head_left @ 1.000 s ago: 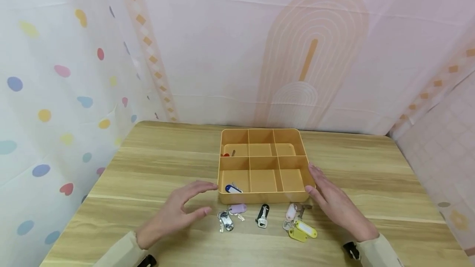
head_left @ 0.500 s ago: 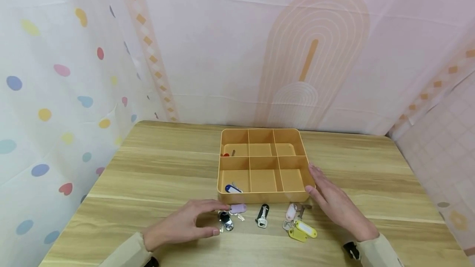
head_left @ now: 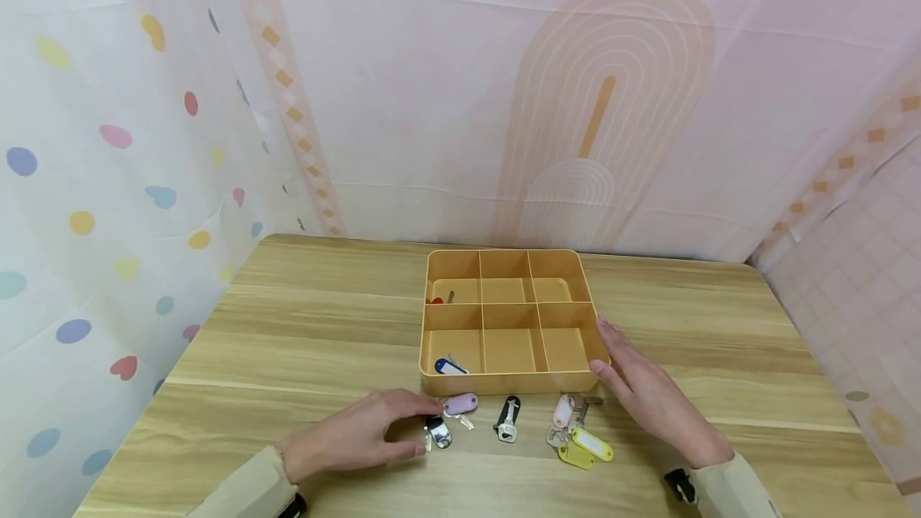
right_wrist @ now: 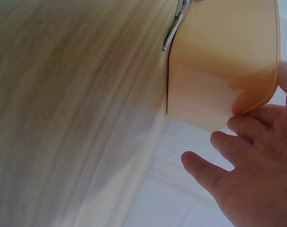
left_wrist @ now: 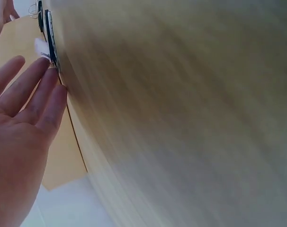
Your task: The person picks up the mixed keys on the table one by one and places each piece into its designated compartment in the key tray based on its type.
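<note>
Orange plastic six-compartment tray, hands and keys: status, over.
Left hand at shiny silver-and-black key tag, no grip visible. Right hand touching orange tray, right side. Lilac plastic key tag close by, possibly in the way.

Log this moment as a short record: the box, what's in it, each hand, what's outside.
Box: orange, six compartments
Front-left compartment: blue tag
Back-left compartment: red item, partly hidden
Left hand: by silver-and-black fob, contact unclear
Right hand: against the right side of the box
In front of the box: purple tag, black tag with key, pale pink tag, yellow tags
</note>
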### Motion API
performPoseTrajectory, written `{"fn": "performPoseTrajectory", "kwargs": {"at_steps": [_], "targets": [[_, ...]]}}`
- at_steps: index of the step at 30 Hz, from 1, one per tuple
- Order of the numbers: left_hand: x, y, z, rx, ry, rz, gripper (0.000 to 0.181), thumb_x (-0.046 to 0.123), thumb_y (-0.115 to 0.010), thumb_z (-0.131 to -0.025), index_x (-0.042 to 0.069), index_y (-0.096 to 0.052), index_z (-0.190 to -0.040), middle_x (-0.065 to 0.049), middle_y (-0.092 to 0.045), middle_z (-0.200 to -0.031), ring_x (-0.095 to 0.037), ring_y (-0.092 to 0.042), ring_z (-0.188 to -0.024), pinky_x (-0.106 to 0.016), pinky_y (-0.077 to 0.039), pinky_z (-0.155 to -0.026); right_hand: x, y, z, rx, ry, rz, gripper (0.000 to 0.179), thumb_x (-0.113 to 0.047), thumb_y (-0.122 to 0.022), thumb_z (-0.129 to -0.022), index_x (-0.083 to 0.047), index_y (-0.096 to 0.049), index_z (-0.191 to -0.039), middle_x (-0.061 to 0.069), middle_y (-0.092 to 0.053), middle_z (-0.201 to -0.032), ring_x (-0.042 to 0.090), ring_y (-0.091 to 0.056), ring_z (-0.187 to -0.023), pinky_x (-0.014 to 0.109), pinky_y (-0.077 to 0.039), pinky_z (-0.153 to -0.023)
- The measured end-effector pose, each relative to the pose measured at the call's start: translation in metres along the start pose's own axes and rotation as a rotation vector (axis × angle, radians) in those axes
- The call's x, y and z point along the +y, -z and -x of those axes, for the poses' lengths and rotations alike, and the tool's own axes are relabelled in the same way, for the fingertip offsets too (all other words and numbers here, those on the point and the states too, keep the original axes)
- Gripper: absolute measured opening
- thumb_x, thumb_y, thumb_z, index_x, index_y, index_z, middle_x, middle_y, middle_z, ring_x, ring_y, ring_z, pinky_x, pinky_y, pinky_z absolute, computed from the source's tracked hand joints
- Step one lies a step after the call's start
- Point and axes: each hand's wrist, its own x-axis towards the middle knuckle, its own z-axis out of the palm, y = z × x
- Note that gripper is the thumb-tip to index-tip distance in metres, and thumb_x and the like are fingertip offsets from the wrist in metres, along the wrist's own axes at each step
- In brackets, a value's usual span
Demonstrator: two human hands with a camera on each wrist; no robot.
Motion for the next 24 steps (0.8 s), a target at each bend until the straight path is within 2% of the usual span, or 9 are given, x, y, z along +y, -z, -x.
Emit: {"fn": "performPoseTrajectory", "kwargs": {"at_steps": [5,12,17,24], "targets": [[0.001,0.001,-0.002,-0.023,-0.017,0.012,0.04,0.033,-0.069,-0.101,0.015,-0.067,-0.137,0.003,-0.067,-0.133,-0.014,-0.062,-0.122,-0.039,-0.052,-0.104,0.0,0.0,0.0,0.001,-0.002,0.004,0.066,-0.039,-0.043,-0.112,-0.004,-0.022,-0.164,0.02,-0.022,-0.169,0.041,-0.026,-0.153,0.062,-0.026,-0.12],[0.001,0.0,-0.011,-0.052,-0.055,0.089,0.026,0.022,-0.07,-0.101,0.017,-0.073,-0.127,0.012,-0.07,-0.122,-0.005,-0.063,-0.113,-0.032,-0.054,-0.098,0.001,0.0,0.001,0.006,0.003,0.002,0.066,-0.039,-0.043,-0.112,-0.003,-0.022,-0.164,0.02,-0.022,-0.169,0.04,-0.027,-0.153,0.061,-0.026,-0.12],[-0.001,-0.003,-0.015,-0.064,-0.092,0.071,0.02,0.019,-0.072,-0.099,0.019,-0.075,-0.119,0.015,-0.07,-0.118,-0.003,-0.063,-0.11,-0.03,-0.054,-0.097,0.001,-0.001,0.0,0.012,0.017,0.003,0.066,-0.037,-0.045,-0.112,-0.001,-0.023,-0.163,0.022,-0.023,-0.168,0.042,-0.028,-0.152,0.062,-0.026,-0.119],[-0.002,-0.006,-0.017,-0.065,-0.106,0.053,0.018,0.015,-0.074,-0.096,0.021,-0.076,-0.112,0.017,-0.069,-0.113,-0.001,-0.063,-0.108,-0.029,-0.054,-0.097,0.001,-0.001,0.0,0.005,0.008,-0.009,0.067,-0.037,-0.045,-0.112,-0.002,-0.022,-0.164,0.022,-0.022,-0.168,0.042,-0.027,-0.152,0.062,-0.026,-0.12]]}}
